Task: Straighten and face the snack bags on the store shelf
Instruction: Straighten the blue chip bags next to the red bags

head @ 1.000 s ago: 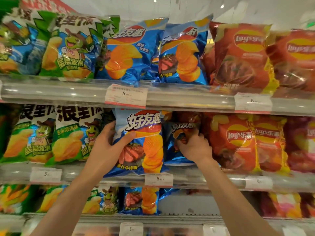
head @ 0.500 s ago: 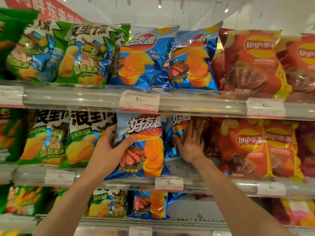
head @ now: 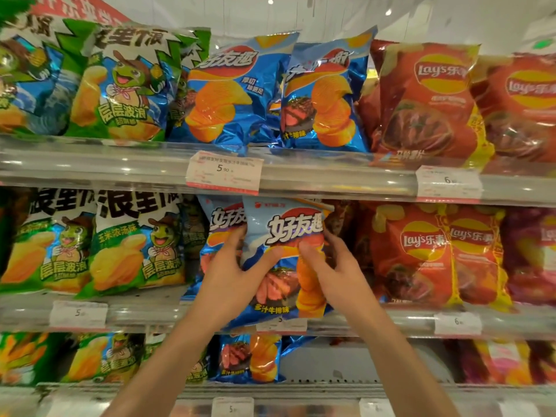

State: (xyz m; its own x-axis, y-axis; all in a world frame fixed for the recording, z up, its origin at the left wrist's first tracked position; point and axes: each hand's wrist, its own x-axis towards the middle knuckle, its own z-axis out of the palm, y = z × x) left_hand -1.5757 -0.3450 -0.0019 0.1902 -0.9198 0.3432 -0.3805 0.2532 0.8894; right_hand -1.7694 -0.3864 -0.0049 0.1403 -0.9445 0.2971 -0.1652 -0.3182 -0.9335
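Note:
A blue chip bag (head: 285, 233) with a steak picture stands upright at the front of the middle shelf (head: 361, 322), face toward me. My left hand (head: 231, 278) grips its left edge, thumb across the front. My right hand (head: 334, 272) grips its right edge, thumb on the front too. Behind it, to the left, a second blue bag (head: 218, 224) shows partly and leans. Green chip bags (head: 132, 245) stand to the left and red Lay's bags (head: 418, 254) to the right.
The top shelf (head: 331, 173) carries green, blue and red bags, with a price tag (head: 224, 173) hanging just above the held bag. The lower shelf holds a small blue bag (head: 249, 358) and a bare gap to its right.
My right hand left the bag at the back and took the right edge of a blue bag. Both hands now hold that bag, which sits further right in front of the other.

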